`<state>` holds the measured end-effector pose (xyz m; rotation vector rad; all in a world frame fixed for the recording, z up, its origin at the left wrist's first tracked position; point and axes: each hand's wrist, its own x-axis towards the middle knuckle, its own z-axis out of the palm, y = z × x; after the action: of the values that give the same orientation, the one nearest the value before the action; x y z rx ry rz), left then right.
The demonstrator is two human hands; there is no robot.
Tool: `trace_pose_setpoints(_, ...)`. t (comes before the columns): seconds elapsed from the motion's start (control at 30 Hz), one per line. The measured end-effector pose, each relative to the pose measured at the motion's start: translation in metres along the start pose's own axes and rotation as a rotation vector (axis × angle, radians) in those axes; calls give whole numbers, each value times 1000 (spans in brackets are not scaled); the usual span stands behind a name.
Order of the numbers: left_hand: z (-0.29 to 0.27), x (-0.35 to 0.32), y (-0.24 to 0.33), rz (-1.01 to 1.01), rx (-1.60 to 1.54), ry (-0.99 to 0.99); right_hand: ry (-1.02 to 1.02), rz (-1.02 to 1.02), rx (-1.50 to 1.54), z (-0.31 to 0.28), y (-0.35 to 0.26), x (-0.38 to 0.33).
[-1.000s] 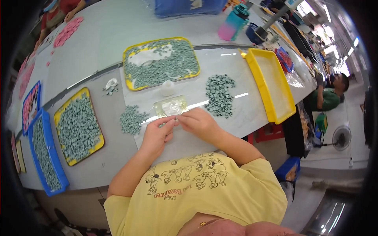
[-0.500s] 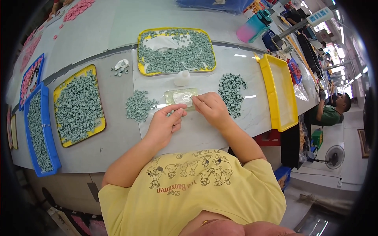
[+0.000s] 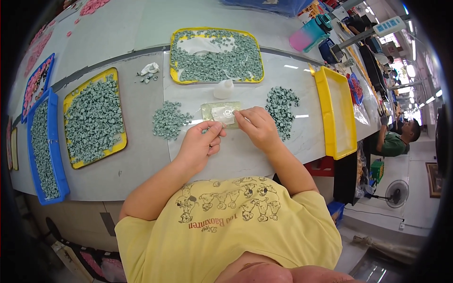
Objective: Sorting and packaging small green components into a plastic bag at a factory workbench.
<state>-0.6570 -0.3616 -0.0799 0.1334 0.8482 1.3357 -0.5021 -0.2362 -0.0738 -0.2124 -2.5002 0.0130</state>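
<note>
In front of me a flat, clear yellowish pad (image 3: 206,112) lies on the table with a white patch (image 3: 220,114) on it. My left hand (image 3: 199,144) is closed in a pinch at the pad's near edge, a small green piece partly showing among its fingers. At the pad's right side, the fingertips of my right hand (image 3: 258,128) are pressed together; what they hold is too small to make out. Just beyond the pad stands a small white squeeze bottle (image 3: 223,89). Loose green pieces form a pile on the left (image 3: 170,120) and a darker pile on the right (image 3: 281,111).
Green pieces fill a yellow tray (image 3: 263,56) at the back, another yellow tray (image 3: 123,141) at left and a blue bin (image 3: 60,165). A yellow tray (image 3: 325,113) stands at right, near a pink-and-teal bottle (image 3: 306,35). Crumpled white material (image 3: 150,69) lies back left. A co-worker (image 3: 396,141) is far right.
The whole view has shifted slightly. Both hands keep close to the pad with fingers pinched, and the green piece at my left hand shows less than before.
</note>
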Motion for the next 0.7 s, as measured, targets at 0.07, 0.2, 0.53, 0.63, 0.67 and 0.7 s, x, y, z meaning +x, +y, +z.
trace_pose_setpoints(0.07, -2, 1, -2, 24, 9, 22, 13, 0, -3, 2, -2, 1)
trace_pose_setpoints(0.2, -2, -3, 3, 57, 39, 21, 72, 336, 260, 7, -16, 3)
trace_pose_setpoints(0.53, -13, -4, 4, 33, -31, -11, 43, 1327, 1345, 3, -31, 9)
trace_pose_setpoints(0.63, -12, -4, 5, 19, -39, -21, 66, 1395, 1483, 3, -35, 14)
trace_pose_setpoints(0.67, -12, -4, 6, 16, -36, -12, 62, 1396, 1483, 4, -36, 14)
trace_pose_setpoints(0.7, -12, -5, 6, 17, -39, -11, 61, 1383, 1500, 5, -36, 13)
